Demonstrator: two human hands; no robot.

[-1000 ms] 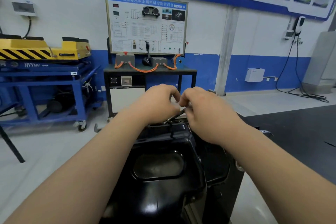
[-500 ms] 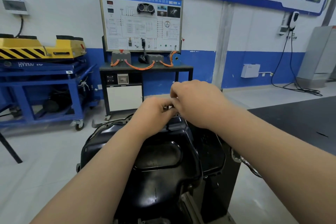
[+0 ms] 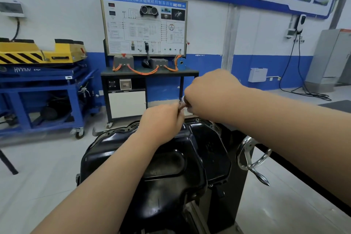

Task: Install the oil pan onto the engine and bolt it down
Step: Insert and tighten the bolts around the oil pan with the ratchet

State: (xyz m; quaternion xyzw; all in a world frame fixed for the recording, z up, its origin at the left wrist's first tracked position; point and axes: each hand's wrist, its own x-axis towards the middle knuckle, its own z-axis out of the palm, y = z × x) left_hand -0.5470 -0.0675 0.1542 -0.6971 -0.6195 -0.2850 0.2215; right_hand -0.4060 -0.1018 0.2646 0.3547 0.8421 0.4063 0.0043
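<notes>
Right under the camera, filling the lower middle, sits the glossy black metal oil pan [image 3: 171, 176], sump side up on the dark stand-mounted assembly beneath it (the engine itself is mostly hidden by the pan). Both bare forearms reach out over it. Just off the pan's right flank, a chrome handwheel [image 3: 250, 157] with a spindle grip sticks out from the stand. Now out to the pan's far rim, where the two hands meet! The left hand [image 3: 161, 121] is low, just above the rim, fingers curled in and pinching the lower end of a slim silvery metal tool [image 3: 182, 102]. The right hand [image 3: 210, 97] is higher and just beside it, fist wrapped round the tool's upper end, knuckles towards us; what kind of tool it is, I cannot tell. Beyond them stands a black counter [image 3: 190, 72] carrying a white wiring-diagram training board [image 3: 144, 23] and looping orange cables [image 3: 142, 72]. Left of that, a blue steel cart [image 3: 43, 85] on castors bears a yellow unit with black hazard stripes [image 3: 38, 53]. Far right, a grey cabinet [image 3: 330, 59] stands against the blue-and-white wall.
</notes>
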